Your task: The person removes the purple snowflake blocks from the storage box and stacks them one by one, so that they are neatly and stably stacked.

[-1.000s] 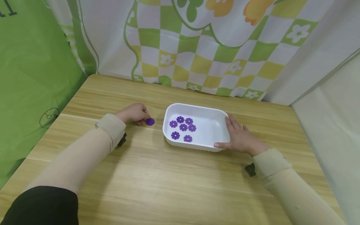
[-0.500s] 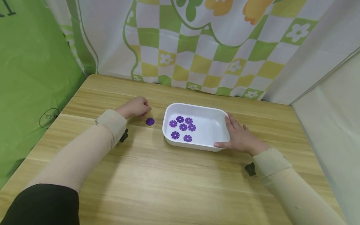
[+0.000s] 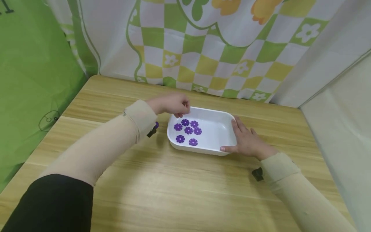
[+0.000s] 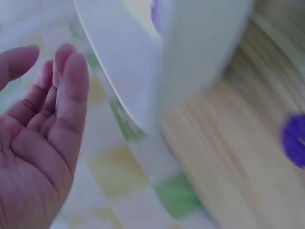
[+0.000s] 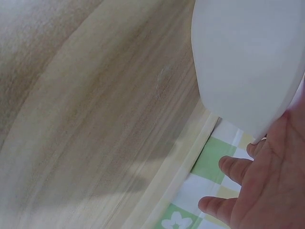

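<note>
A white rectangular tray (image 3: 214, 149) stands on the table with several purple notched discs (image 3: 188, 130) lying in its left half. My left hand (image 3: 175, 103) is over the tray's back left corner. In the left wrist view that hand (image 4: 43, 124) shows its palm, thumb apart from the loosely bent fingers and nothing between them. Another purple disc (image 4: 295, 140) lies on the table left of the tray, mostly hidden behind my left wrist in the head view. My right hand (image 3: 246, 140) holds the tray's right end, thumb over the near rim.
The wooden table (image 3: 185, 190) has a checked green, yellow and white cloth (image 3: 203, 58) behind it. A green sheet (image 3: 34, 80) hangs at the left. Small black devices are strapped at both wrists, the right one (image 3: 257, 174) near the table surface.
My left hand let go of the purple disc left of the tray, lifted away and moved right over the tray's back left corner. The right hand and the tray stayed in place.
</note>
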Tool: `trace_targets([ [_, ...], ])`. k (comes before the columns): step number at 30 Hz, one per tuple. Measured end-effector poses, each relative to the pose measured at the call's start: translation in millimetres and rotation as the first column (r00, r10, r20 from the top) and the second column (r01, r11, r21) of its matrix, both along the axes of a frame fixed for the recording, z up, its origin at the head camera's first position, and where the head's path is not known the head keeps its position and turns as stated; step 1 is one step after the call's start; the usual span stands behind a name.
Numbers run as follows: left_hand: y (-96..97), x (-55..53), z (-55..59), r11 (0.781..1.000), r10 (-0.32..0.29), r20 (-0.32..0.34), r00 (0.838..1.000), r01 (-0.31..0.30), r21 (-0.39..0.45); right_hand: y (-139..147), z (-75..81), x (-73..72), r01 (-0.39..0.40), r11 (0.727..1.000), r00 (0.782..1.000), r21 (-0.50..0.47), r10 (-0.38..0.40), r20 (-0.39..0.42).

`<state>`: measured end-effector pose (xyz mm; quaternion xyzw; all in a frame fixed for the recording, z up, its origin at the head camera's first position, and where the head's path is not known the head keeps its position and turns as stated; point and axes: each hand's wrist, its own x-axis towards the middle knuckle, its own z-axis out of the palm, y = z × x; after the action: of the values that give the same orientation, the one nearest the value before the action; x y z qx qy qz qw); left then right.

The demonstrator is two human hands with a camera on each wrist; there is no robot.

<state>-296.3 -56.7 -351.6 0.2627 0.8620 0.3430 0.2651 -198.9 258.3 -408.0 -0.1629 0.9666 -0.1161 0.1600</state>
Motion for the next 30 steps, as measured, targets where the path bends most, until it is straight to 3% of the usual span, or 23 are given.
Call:
trace_targets([
  [3,25.8,10.2,10.0,0.988,-0.124,-0.025,0.992,0.122,-0.091,0,0.1,-0.6,-0.001,1.000,1.000,0.000,0.001,-0.003],
  [7,52.9,16.7,15.6,0.960,-0.211,-0.026,0.977,0.202,-0.194,0,1.0,-2.2,-0.003,1.000,1.000,0.006,0.003,-0.017],
  [10,67.4,16.0,12.2,0.935,-0.237,-0.013,0.971,0.224,-0.276,0,2.8,-2.2,-0.003,1.000,1.000,0.005,0.003,-0.018],
  [18,92.9,19.1,-5.1,0.816,-0.287,0.019,0.958,0.255,-0.519,2,2.6,-1.1,-0.005,1.000,1.000,-0.009,0.005,-0.019],
  [23,98.7,24.8,-11.6,0.732,-0.397,-0.045,0.917,0.287,-0.618,2,0.8,-0.6,-0.010,1.000,1.000,-0.013,0.010,-0.022],
  [26,101.4,27.7,-14.5,0.716,-0.436,-0.086,0.896,0.287,-0.637,2,0.0,-0.9,-0.014,1.000,0.999,-0.007,0.014,-0.041],
  [30,104.1,30.0,-20.1,0.689,-0.457,-0.083,0.885,0.293,-0.663,2,-0.5,-1.9,-0.013,1.000,0.999,-0.001,0.013,-0.050],
])
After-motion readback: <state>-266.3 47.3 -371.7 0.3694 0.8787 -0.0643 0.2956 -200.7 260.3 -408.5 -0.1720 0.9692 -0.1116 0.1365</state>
